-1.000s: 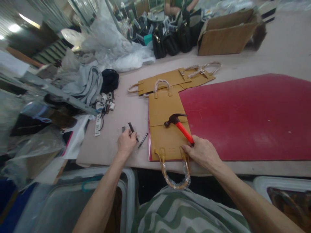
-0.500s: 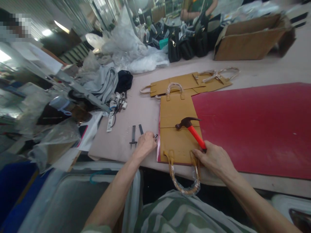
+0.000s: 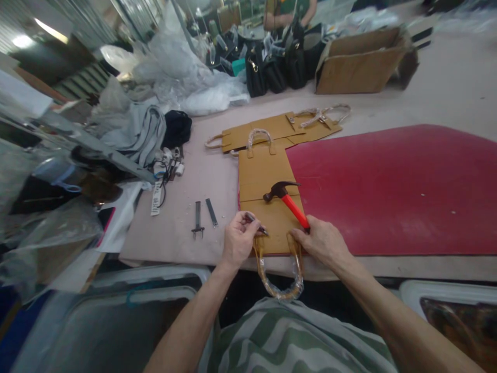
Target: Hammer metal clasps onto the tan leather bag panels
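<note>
A tan bag panel [image 3: 267, 176] lies flat at the table's front edge, its plastic-wrapped near handle [image 3: 280, 294] hanging over. My left hand [image 3: 238, 238] pinches a small dark metal punch [image 3: 258, 224], with its tip near the base of that handle's left end. My right hand [image 3: 324, 239] grips the red handle of a claw hammer [image 3: 291, 204], whose dark head is over the panel. The right fingertips also touch the handle's right end. To the left lie a dark pronged tool [image 3: 198, 220] and a short dark metal bar [image 3: 212, 212].
A red sheet [image 3: 388, 191] extends right of the panel. More tan panels with handles [image 3: 264, 129] lie behind. Black bags [image 3: 275, 67], a cardboard box [image 3: 359, 65] and clear plastic wrap [image 3: 205, 96] stand farther back. A co-worker's arms [image 3: 287, 18] show beyond.
My left hand has moved right from the table beside the panel onto the panel, bringing the punch to the handle's left end. My right hand still holds the hammer. The camera view has shifted.
</note>
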`<state>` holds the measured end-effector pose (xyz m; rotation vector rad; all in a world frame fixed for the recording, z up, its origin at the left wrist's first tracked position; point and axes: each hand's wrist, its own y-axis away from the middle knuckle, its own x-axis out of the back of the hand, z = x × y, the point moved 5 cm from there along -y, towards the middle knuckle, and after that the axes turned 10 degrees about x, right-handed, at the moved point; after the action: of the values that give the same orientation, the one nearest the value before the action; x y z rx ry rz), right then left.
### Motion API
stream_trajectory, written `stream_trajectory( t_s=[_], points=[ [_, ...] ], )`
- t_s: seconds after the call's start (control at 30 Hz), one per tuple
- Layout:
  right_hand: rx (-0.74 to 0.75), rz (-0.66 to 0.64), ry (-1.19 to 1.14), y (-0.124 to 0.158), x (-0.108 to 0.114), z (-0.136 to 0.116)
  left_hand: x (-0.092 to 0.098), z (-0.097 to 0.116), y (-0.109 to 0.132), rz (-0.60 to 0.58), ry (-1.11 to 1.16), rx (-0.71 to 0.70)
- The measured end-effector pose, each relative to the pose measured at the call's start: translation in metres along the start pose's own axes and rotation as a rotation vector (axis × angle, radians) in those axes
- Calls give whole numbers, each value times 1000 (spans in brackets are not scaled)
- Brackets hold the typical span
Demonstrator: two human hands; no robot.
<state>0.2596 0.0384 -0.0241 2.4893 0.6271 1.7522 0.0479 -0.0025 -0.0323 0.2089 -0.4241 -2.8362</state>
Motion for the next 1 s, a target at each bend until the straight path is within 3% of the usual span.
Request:
stream_trajectory(
  t_s=[0.13,0.67,0.8,0.9,1.0],
  points=[
    [-2,12,-2,0,-1,0,-16,-7,7,-49,-37,-45],
    [10,26,-13,1,-2,1,-14,-11,13,-40,-163,-151],
    [8,24,-13,0,-5,2,-14,-10,17,-30,-352,-333],
    [8,22,-9,0,-4,2,-20,-5,25,-101,-591,-544],
    [3,25,-6,1,-3,1,-23,-2,25,-173,-627,-587]
  ],
)
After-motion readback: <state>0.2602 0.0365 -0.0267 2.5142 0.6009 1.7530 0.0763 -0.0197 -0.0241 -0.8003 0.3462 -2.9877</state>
